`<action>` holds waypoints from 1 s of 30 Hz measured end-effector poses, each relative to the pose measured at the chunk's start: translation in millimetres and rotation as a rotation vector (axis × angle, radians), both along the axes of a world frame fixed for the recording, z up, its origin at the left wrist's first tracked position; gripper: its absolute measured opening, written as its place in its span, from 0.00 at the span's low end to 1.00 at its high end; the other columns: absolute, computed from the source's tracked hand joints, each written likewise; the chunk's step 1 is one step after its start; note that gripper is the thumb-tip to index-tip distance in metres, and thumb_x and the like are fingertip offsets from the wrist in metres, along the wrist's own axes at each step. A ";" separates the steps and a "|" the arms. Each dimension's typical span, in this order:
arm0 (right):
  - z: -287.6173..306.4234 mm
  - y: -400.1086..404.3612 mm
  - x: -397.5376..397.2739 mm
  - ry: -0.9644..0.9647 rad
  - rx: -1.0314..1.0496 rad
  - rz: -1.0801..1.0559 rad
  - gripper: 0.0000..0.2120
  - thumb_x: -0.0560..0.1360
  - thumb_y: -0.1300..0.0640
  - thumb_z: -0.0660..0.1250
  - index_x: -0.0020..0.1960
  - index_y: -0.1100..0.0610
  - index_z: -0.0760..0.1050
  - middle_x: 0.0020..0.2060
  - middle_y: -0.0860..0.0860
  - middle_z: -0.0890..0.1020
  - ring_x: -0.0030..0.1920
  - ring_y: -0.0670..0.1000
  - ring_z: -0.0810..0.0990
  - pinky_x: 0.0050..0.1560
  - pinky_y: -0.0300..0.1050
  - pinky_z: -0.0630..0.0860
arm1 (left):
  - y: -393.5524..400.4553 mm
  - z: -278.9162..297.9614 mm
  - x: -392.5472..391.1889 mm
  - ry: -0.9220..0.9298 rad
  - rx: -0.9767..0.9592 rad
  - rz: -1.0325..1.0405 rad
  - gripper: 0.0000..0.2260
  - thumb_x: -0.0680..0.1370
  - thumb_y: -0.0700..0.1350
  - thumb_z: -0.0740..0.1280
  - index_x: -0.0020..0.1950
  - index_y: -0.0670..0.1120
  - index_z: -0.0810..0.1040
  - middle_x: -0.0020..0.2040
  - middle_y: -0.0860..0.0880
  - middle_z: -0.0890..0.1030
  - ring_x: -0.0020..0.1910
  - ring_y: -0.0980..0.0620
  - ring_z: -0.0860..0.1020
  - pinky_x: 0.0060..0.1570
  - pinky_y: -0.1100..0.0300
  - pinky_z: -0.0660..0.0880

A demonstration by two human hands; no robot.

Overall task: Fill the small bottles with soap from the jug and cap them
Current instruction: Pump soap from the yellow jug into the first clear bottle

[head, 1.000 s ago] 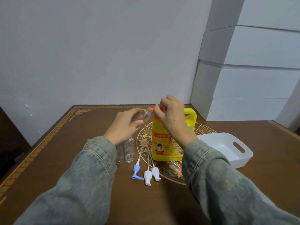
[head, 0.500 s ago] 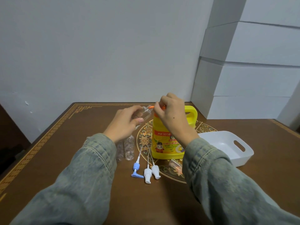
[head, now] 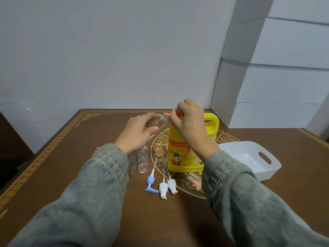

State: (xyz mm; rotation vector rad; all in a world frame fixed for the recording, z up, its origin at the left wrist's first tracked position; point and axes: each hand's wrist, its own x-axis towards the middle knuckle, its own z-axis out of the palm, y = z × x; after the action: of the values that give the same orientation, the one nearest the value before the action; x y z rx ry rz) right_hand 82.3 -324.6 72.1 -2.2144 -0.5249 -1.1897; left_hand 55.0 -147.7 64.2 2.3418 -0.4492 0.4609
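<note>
On the yellow jug (head: pixel 185 154), a red label band with white characters too blurred to read, followed by digits that look like "127". Below it, a cartoon figure and more small print, illegible. Nothing else readable anywhere.

Two bare hands, faded blue-grey denim sleeves (head: pixel 99 189) with stitched cuffs, both forearms

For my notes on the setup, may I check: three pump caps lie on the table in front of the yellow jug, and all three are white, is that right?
Not quite. The head view shows three pump caps lying in front of the yellow jug, but only two are white; the leftmost one is blue. The rest stands.
</note>
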 end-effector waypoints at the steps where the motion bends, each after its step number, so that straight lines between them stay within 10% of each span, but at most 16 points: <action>1: -1.1 -0.4 -0.5 -0.001 -0.010 -0.003 0.14 0.70 0.62 0.69 0.29 0.58 0.68 0.29 0.49 0.66 0.29 0.51 0.67 0.30 0.48 0.64 | 0.2 -1.2 -0.5 -0.001 -0.008 -0.002 0.19 0.76 0.42 0.69 0.67 0.47 0.74 0.58 0.49 0.81 0.56 0.54 0.78 0.61 0.60 0.71; 30: -1.9 2.8 -6.5 0.002 -0.095 -0.156 0.13 0.74 0.58 0.67 0.31 0.56 0.70 0.31 0.52 0.71 0.30 0.55 0.70 0.38 0.46 0.60 | 1.1 6.8 -3.2 -0.030 0.068 0.007 0.19 0.76 0.44 0.69 0.67 0.46 0.75 0.59 0.47 0.82 0.57 0.51 0.79 0.63 0.56 0.72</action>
State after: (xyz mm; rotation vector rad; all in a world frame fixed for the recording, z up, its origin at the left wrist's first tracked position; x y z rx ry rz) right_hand 75.7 -321.8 70.2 -2.3735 -0.4220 -1.2648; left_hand 51.8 -146.6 71.1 2.4051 -0.4777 0.4925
